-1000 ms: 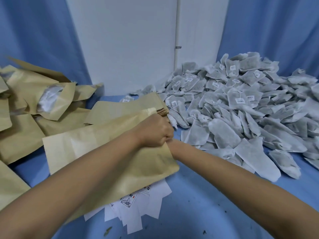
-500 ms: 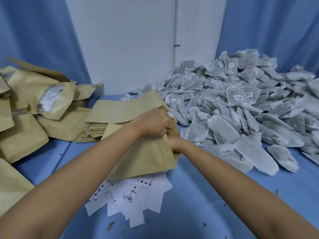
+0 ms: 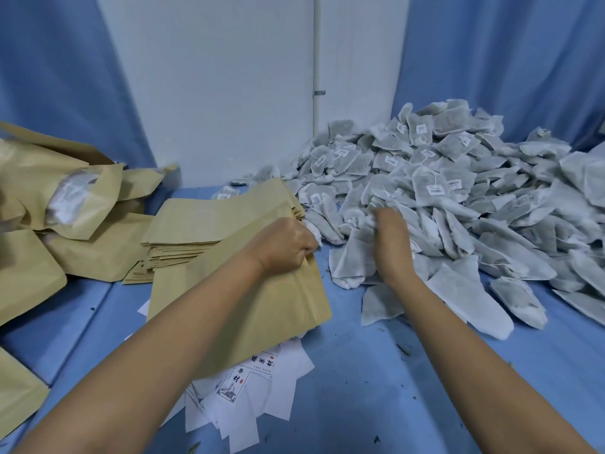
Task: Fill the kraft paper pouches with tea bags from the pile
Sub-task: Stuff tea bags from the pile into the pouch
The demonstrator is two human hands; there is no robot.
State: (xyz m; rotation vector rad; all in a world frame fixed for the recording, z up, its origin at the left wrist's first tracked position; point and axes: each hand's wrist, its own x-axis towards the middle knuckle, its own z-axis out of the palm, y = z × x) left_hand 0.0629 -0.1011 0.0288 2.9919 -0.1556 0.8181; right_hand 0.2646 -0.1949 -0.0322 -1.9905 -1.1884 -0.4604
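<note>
My left hand (image 3: 284,245) grips the top edge of a kraft paper pouch (image 3: 278,306) that hangs down over the blue table. My right hand (image 3: 391,239) reaches into the near edge of the big pile of grey-white tea bags (image 3: 458,198), its blurred fingers curling among the bags; I cannot tell whether it holds one. Behind the left hand lies a flat stack of empty kraft pouches (image 3: 203,224).
Filled kraft pouches (image 3: 65,204) are heaped at the left, one showing a clear window. White printed labels (image 3: 248,398) lie fanned on the blue tabletop (image 3: 376,388) under the held pouch. Blue curtains and a white wall panel close off the back.
My right hand has left the pouch mouth and moved right and forward into the tea bag pile. The left hand keeps its grip on the pouch, which now hangs more upright.
</note>
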